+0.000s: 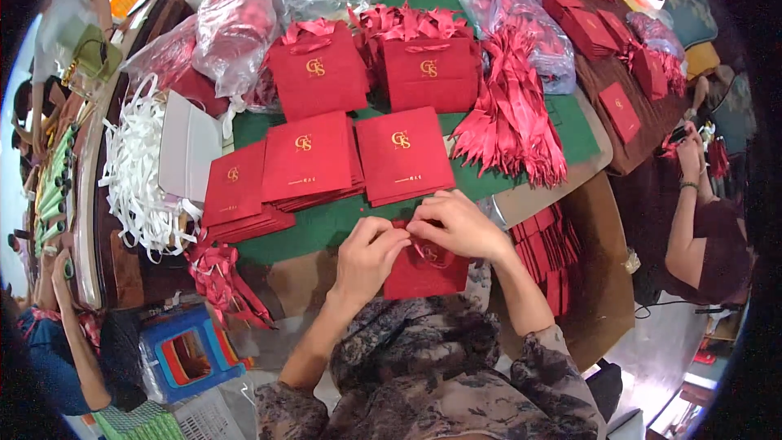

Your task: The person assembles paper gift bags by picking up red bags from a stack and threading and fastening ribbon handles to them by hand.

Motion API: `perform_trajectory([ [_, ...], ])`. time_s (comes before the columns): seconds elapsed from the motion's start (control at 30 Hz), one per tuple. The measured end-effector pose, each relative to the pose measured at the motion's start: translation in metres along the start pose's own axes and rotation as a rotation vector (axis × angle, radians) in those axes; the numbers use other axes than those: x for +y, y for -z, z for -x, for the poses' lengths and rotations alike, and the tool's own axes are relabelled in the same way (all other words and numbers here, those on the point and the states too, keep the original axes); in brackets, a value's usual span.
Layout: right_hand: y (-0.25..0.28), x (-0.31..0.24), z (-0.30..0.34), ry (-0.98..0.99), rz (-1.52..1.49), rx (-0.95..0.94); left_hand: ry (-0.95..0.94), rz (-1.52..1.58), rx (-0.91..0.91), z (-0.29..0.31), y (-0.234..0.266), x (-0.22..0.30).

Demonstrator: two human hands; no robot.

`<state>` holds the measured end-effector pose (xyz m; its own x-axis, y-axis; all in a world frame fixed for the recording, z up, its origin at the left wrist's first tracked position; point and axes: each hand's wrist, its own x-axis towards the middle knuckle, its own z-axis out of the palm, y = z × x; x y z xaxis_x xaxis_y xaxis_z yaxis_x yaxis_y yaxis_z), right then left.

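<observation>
A small red paper bag (425, 283) with a gold mark is held close to my body at the table's near edge. My left hand (371, 257) pinches at its upper left edge, fingers bent and pressed together. From the other side my right hand (458, 225) pinches at the same top edge, its fingertips almost touching those of the left. Any ribbon between the fingertips is too small to make out. Just beyond my hands lie flat stacks of red bags: a left stack (236, 187), a middle stack (308, 155) and a right stack (405, 155).
Upright red bags (432, 81) with ribbon handles stand behind the stacks on the green mat (570, 126). Bunched red ribbons (513, 114) lie right, white ribbons (134, 163) left. A cardboard box (603, 277) holds more bags beside my right arm. Co-workers sit at both sides.
</observation>
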<state>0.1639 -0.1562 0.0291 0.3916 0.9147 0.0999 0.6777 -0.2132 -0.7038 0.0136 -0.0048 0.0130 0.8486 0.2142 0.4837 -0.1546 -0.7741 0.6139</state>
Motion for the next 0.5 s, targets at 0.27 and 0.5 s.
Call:
perform_trajectory([
  [0.27,0.013,0.019,-0.013,-0.170,-0.408,-0.275,-0.069,-0.007,-0.003,-0.004,-0.002,0.005],
  [0.5,-0.014,0.014,-0.016,-0.313,-0.527,-0.050,0.020,0.022,0.014,-0.004,0.002,-0.003],
])
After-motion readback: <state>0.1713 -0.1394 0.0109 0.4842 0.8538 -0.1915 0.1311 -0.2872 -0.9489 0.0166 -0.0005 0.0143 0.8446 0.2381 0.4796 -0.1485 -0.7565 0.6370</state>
